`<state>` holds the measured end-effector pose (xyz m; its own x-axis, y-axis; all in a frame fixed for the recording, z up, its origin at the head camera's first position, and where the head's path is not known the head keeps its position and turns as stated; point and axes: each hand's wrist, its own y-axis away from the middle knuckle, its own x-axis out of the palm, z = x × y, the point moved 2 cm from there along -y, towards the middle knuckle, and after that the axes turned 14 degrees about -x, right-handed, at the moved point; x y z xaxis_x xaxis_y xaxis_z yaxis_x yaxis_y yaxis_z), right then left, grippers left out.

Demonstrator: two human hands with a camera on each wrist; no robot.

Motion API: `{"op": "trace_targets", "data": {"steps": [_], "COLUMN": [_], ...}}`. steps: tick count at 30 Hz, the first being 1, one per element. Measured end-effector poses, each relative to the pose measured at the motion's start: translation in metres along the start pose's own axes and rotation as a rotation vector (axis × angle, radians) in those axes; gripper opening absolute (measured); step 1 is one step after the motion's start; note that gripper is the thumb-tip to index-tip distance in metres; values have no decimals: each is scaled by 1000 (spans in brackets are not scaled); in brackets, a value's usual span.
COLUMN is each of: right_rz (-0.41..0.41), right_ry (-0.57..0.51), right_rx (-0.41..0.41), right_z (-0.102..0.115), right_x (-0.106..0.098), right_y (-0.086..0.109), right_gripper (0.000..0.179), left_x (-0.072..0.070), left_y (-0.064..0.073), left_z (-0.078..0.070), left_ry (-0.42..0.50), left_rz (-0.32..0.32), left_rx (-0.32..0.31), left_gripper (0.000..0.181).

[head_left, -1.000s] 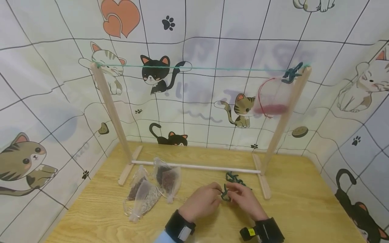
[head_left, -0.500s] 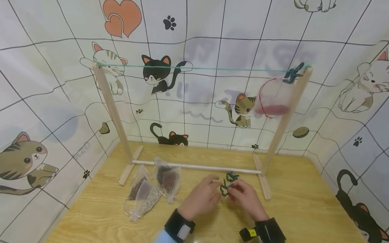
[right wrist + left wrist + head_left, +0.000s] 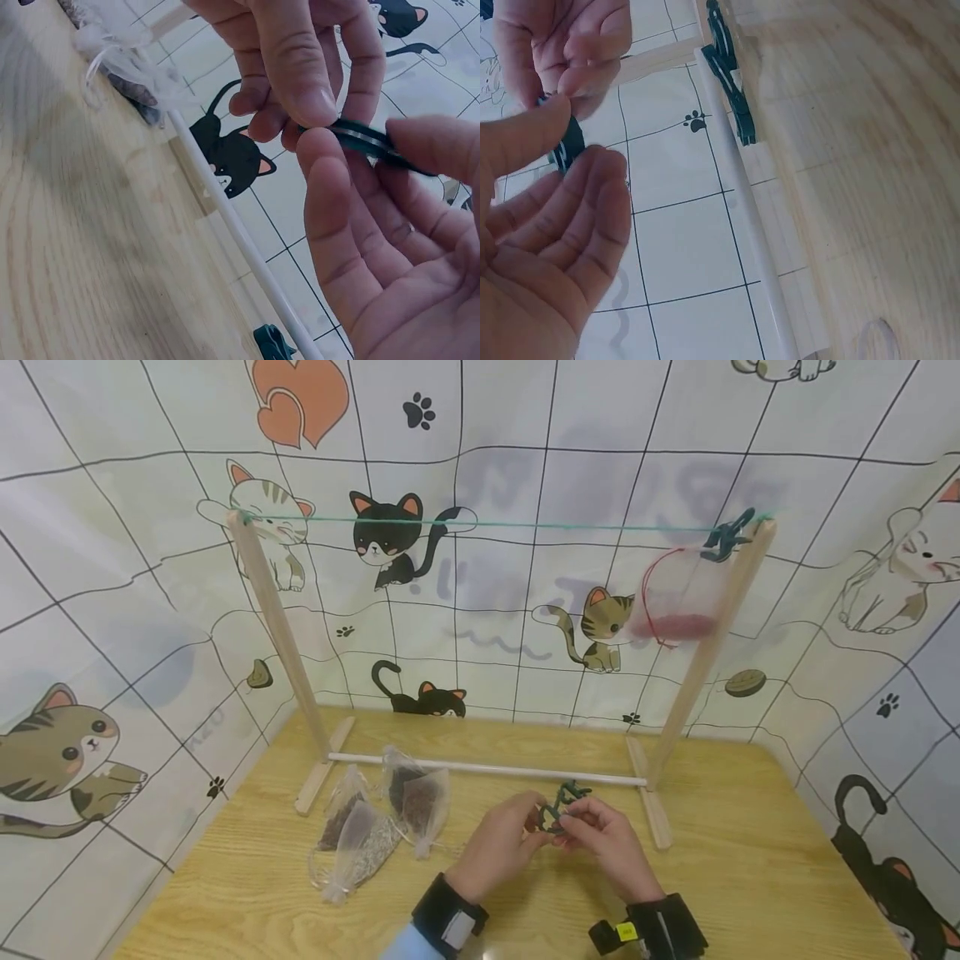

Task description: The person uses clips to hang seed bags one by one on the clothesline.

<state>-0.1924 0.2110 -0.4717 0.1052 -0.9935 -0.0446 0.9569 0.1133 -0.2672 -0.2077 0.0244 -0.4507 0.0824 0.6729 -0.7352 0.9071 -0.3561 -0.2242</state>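
Observation:
Over the table, between both hands, is a dark green plastic clip (image 3: 551,817). My left hand (image 3: 501,842) pinches one end of it between thumb and fingers. The opposite end is pinched by my right hand (image 3: 609,847), thumb against the fingers. In the right wrist view the clip (image 3: 364,141) bridges the two hands, partly covered by fingertips. Just beyond the hands, more green clips (image 3: 573,791) lie on the table near the white rod; the left wrist view also shows these loose clips (image 3: 735,90).
A wooden frame (image 3: 277,635) with a white bottom rod (image 3: 487,769) stands behind. Across its top runs a green string (image 3: 525,524). Green clips (image 3: 726,533) sit at the string's right end, above a sheer pouch (image 3: 678,622) with red contents. Several filled mesh pouches (image 3: 367,852) lie left.
Half a second ago my left fingers were spread apart beside the clip; now they have drawn in on it. My right hand has kept its pinch, and the clip has turned slightly.

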Motion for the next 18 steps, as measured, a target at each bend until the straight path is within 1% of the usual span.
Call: {"op": "trace_targets", "data": {"steps": [3, 6, 9, 12, 14, 18], "right_rz": [31, 62, 95, 126, 131, 119], "right_ry": [-11, -44, -68, -70, -69, -61], "right_rx": [-34, -62, -97, -142, -160, -152], "right_z": [0, 0, 1, 3, 3, 4], "right_x": [-3, -4, -4, -3, -3, -2], "right_y": [0, -1, -1, -1, 0, 0], "right_gripper": [31, 39, 45, 39, 35, 34], "left_x": [-2, -4, -4, -4, -3, -2], "left_y": [1, 1, 0, 0, -1, -2], "left_z": [-1, -1, -1, 0, 1, 2], "left_ry": [-3, -14, -8, -2, -1, 6], "left_rz": [-3, 8, 28, 45, 55, 78], "left_rx": [25, 47, 52, 50, 49, 46], "left_gripper": [34, 34, 34, 33, 33, 30]}}
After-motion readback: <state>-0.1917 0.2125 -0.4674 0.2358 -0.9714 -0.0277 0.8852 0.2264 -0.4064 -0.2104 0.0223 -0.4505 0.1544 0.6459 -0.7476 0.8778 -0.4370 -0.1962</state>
